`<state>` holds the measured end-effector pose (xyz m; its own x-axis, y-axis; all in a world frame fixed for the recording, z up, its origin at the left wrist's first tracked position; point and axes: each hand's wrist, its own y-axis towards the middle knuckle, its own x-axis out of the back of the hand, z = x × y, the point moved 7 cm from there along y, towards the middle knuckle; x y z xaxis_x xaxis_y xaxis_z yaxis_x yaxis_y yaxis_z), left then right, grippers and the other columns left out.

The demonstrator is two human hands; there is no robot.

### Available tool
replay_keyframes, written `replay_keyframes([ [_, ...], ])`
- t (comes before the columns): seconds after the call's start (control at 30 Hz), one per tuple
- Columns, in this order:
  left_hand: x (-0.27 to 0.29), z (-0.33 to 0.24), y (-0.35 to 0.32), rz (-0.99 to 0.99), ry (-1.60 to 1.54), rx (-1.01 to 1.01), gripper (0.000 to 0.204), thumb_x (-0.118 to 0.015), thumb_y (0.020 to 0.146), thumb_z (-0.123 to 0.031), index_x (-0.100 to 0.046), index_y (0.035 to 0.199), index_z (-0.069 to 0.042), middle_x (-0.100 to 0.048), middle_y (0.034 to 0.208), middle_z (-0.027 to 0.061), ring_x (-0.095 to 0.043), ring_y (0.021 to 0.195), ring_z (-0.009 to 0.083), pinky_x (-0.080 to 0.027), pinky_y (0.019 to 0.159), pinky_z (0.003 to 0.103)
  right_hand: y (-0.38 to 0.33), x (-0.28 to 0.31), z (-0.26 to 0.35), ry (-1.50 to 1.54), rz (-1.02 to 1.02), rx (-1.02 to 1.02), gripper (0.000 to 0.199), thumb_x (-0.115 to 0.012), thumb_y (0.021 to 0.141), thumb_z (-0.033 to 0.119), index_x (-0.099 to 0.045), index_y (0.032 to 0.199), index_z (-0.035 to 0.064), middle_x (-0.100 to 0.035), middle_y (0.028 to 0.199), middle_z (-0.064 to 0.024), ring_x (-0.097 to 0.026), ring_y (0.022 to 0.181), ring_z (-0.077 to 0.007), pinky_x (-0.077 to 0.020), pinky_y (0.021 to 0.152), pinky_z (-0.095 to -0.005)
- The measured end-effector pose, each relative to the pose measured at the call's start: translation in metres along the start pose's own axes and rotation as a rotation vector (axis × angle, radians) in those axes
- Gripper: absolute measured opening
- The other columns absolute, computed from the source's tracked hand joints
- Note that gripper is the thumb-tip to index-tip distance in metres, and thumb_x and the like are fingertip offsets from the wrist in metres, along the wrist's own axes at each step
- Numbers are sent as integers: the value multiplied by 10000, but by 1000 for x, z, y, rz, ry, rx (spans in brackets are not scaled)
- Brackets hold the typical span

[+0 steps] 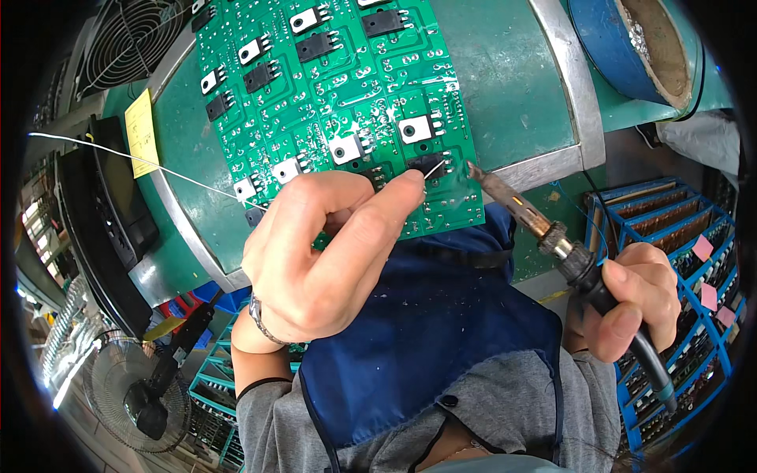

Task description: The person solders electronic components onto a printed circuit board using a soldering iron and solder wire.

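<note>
Landmark: green circuit board (pixel 339 102), tilted on a green work surface (pixel 512 87) with a metal rim.
Left hand (pixel 323 252): at the board's lower edge, thumb and forefinger pinched on a thin solder wire (pixel 118 154); wire runs off past the board's left side, its end by a black component (pixel 426 164) near the board's lower right corner.
Right hand (pixel 639 303): below and right of the board, clenched around the black handle of a soldering iron (pixel 552 236).
Iron tip: just right of the board's lower right corner, close to the wire end; contact impossible to tell.
Below the board: dark blue apron (pixel 426 331).
Right of the board: blue trays (pixel 670 229).
</note>
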<state>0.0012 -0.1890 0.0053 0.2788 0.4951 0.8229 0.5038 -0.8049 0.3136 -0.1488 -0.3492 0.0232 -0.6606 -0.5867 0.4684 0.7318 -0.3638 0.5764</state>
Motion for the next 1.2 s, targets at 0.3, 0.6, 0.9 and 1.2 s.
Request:
replay_keyframes([
  [0.3,-7,2,3,-69,-22,-117,365,-734,566,50,-731,921,-36,-522,734,14,-489,567,103,-381,446,235,8,-6,-10,42,1,6,257,-625,865,233,-645,827,-20,-535,568,-17,-445,391,-112,-333,371,-242],
  [0.6,-10,3,4,-35,-32,-107,417,-707,529,15,-735,942,-26,-522,740,16,-498,578,112,-387,454,238,14,-9,-13,64,5,-17,261,-646,856,241,-651,816,-17,-529,557,-14,-449,391,-108,-330,364,-236],
  [0.9,-1,7,8,-77,-84,-72,346,-723,590,32,-733,931,-25,-511,725,27,-512,600,132,-397,466,249,14,-9,-11,56,70,5,232,-639,859,227,-650,841,-4,-520,557,-13,-447,389,-116,-337,375,-241],
  [1.2,-2,-18,-1,419,-230,-47,298,-783,620,-43,-764,904,-131,-527,717,4,-539,575,130,-419,485,267,11,3,-14,42,-20,-7,297,-510,821,239,-625,783,-32,-489,533,-60,-386,426,-130,-294,414,-275],
])
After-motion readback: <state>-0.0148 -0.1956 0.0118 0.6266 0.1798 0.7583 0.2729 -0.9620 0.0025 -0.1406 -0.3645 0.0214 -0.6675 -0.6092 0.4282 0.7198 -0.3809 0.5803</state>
